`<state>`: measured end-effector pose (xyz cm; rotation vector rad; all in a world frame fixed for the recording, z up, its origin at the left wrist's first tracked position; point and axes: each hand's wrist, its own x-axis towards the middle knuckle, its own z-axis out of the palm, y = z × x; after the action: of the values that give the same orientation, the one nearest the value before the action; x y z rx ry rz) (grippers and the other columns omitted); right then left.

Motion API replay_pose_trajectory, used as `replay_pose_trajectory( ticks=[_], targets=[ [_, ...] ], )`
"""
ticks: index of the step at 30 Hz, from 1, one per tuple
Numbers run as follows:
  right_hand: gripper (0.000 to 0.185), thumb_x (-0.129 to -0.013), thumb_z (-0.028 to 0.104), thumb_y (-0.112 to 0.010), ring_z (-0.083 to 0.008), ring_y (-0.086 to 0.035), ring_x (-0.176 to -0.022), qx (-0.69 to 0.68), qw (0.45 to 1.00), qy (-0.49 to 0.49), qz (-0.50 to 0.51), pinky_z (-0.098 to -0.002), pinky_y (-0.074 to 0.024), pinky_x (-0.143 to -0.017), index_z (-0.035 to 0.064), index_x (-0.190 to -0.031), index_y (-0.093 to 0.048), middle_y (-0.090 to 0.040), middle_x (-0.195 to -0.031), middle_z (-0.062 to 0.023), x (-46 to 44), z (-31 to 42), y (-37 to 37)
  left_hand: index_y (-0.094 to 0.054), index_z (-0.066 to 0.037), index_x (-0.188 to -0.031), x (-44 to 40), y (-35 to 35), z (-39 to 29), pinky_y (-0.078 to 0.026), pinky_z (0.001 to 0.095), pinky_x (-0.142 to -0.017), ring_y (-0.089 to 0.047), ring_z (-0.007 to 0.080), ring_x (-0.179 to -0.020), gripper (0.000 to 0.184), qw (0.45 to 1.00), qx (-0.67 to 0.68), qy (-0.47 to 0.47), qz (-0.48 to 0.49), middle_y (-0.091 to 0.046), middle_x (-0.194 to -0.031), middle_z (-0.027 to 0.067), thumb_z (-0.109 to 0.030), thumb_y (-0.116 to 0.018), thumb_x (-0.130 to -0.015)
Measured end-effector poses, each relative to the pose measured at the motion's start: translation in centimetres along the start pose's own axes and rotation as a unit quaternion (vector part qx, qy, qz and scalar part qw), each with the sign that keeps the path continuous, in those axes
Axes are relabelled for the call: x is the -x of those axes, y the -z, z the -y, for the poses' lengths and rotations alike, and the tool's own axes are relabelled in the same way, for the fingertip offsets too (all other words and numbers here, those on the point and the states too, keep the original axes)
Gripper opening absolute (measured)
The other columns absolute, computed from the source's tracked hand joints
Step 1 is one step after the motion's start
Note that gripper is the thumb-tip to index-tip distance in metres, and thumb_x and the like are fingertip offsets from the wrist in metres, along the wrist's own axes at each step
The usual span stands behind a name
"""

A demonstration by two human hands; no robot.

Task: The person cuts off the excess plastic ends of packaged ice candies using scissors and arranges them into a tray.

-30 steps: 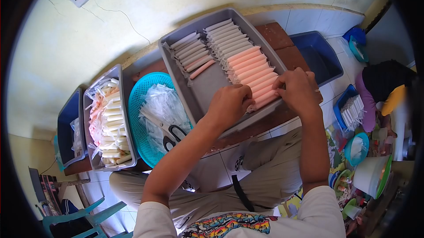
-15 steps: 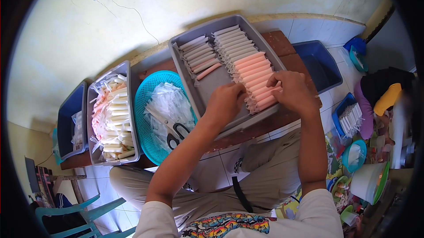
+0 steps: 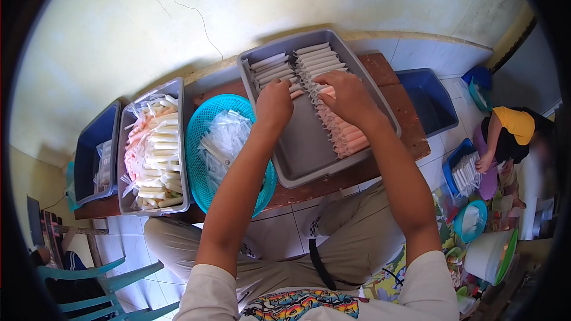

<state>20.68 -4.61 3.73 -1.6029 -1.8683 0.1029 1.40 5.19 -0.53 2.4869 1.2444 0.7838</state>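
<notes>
A grey tray (image 3: 291,148) holds two columns of slim plastic-wrapped sticks that look like ice pops. White sticks (image 3: 315,56) fill the far end of the right column, and pink sticks (image 3: 351,138) its near end. My right hand (image 3: 348,96) is over that column where white meets pink, thumb and fingers apart. At the near end of the shorter left column of white sticks (image 3: 269,66), my left hand (image 3: 275,104) has its fingers curled in. A pink stick (image 3: 297,94) shows beside it; what the fingertips hold is hidden.
Left of the tray stand a turquoise basket (image 3: 196,136) with clear plastic sleeves and scissors mostly behind my arm, a grey bin (image 3: 183,142) of yellow and pink sticks, and a dark blue bin (image 3: 86,160). At right, a person (image 3: 514,124) reaches toward a blue container (image 3: 450,172) of white sticks.
Both hands have moved away from the near end of the pink sticks toward the far side of the tray, the left hand also leftward. The view has shifted slightly. The other person's arm now shows.
</notes>
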Motion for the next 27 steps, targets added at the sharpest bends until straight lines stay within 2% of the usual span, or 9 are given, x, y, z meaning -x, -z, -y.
replay_pose_trajectory(
  ticks=[4,6,10,12,16,19,21,25,27],
  targets=[
    [0.028,-0.086,0.012,-0.080,-0.0364,-0.071,-0.113,0.049,0.999,0.017,-0.009,-0.0455,-0.0551,-0.102,0.0056,-0.114,-0.080,-0.078,-0.108,-0.0165,-1.6,-1.2,-3.7,-0.078,0.000,-0.106,-0.2,-0.1,0.2,-0.060,0.0537,-0.088,-0.075,0.0456,-0.102,0.018,0.998,-0.046,0.024,0.044,-0.075,-0.107,0.0255,-0.016,-0.072,-0.099],
    [0.021,-0.088,0.010,-0.072,-0.0328,-0.070,-0.120,0.118,0.990,0.074,0.020,-0.0448,-0.0520,-0.110,0.0091,-0.106,-0.083,-0.079,-0.106,-0.0153,-2.9,-2.3,-5.4,-0.080,-0.001,-0.109,-0.6,-0.2,0.0,-0.061,0.0524,-0.093,-0.075,0.0460,-0.105,0.021,0.989,-0.073,0.067,0.107,-0.076,-0.109,0.0265,-0.002,-0.066,-0.093],
    [0.022,-0.092,0.011,-0.065,-0.0298,-0.070,-0.123,0.213,0.969,0.116,0.046,-0.0447,-0.0465,-0.119,0.0127,-0.098,-0.085,-0.081,-0.106,-0.0138,-4.9,-3.0,-8.1,-0.080,-0.001,-0.105,-0.3,-1.4,0.6,-0.062,0.0538,-0.091,-0.076,0.0453,-0.104,0.018,0.985,-0.091,0.091,0.112,-0.077,-0.106,0.0262,-0.005,-0.066,-0.094],
    [0.024,-0.095,0.014,-0.061,-0.0284,-0.070,-0.126,0.246,0.957,0.113,0.103,-0.0465,-0.0410,-0.125,0.0150,-0.096,-0.086,-0.081,-0.109,-0.0136,-5.7,-3.5,-8.8,-0.082,-0.002,-0.103,-0.5,-2.1,1.0,-0.062,0.0542,-0.091,-0.077,0.0431,-0.105,0.017,0.985,-0.094,0.088,0.115,-0.078,-0.107,0.0252,-0.008,-0.067,-0.096],
    [0.024,-0.095,0.016,-0.062,-0.0283,-0.068,-0.130,0.233,0.962,0.114,0.086,-0.0472,-0.0400,-0.125,0.0153,-0.094,-0.086,-0.081,-0.110,-0.0137,-5.7,-4.7,-10.2,-0.083,-0.004,-0.103,-1.1,-3.0,1.6,-0.063,0.0530,-0.090,-0.078,0.0421,-0.102,0.019,0.983,-0.108,0.097,0.112,-0.079,-0.106,0.0227,-0.015,-0.068,-0.099],
    [0.024,-0.095,0.017,-0.063,-0.0283,-0.066,-0.134,0.246,0.959,0.102,0.096,-0.0475,-0.0386,-0.126,0.0154,-0.097,-0.087,-0.081,-0.113,-0.0139,-5.2,-4.5,-10.1,-0.084,-0.007,-0.105,-1.1,-3.6,2.0,-0.063,0.0503,-0.087,-0.079,0.0395,-0.100,0.026,0.974,-0.148,0.080,0.153,-0.080,-0.105,0.0198,-0.026,-0.065,-0.102],
    [0.025,-0.096,0.018,-0.063,-0.0306,-0.061,-0.139,0.226,0.963,0.077,0.129,-0.0462,-0.0394,-0.126,0.0132,-0.105,-0.086,-0.080,-0.116,-0.0138,-5.2,-4.5,-9.5,-0.085,-0.010,-0.105,-1.1,-3.9,2.1,-0.064,0.0479,-0.084,-0.080,0.0373,-0.097,0.035,0.968,-0.179,0.049,0.169,-0.081,-0.102,0.0176,-0.035,-0.060,-0.106],
    [0.024,-0.093,0.018,-0.067,-0.0317,-0.060,-0.140,0.212,0.968,0.077,0.114,-0.0452,-0.0418,-0.124,0.0128,-0.106,-0.086,-0.080,-0.116,-0.0133,-5.0,-4.3,-9.0,-0.085,-0.011,-0.106,-1.2,-4.1,2.1,-0.064,0.0469,-0.084,-0.080,0.0360,-0.097,0.040,0.963,-0.197,0.046,0.181,-0.081,-0.102,0.0160,-0.037,-0.055,-0.109],
    [0.023,-0.091,0.017,-0.070,-0.0332,-0.060,-0.139,0.203,0.970,0.068,0.111,-0.0443,-0.0436,-0.121,0.0126,-0.107,-0.086,-0.081,-0.116,-0.0131,-4.6,-4.1,-8.7,-0.085,-0.011,-0.105,-0.9,-3.6,1.9,-0.063,0.0469,-0.084,-0.080,0.0355,-0.099,0.034,0.966,-0.188,0.031,0.174,-0.081,-0.102,0.0166,-0.035,-0.061,-0.106]
  ],
)
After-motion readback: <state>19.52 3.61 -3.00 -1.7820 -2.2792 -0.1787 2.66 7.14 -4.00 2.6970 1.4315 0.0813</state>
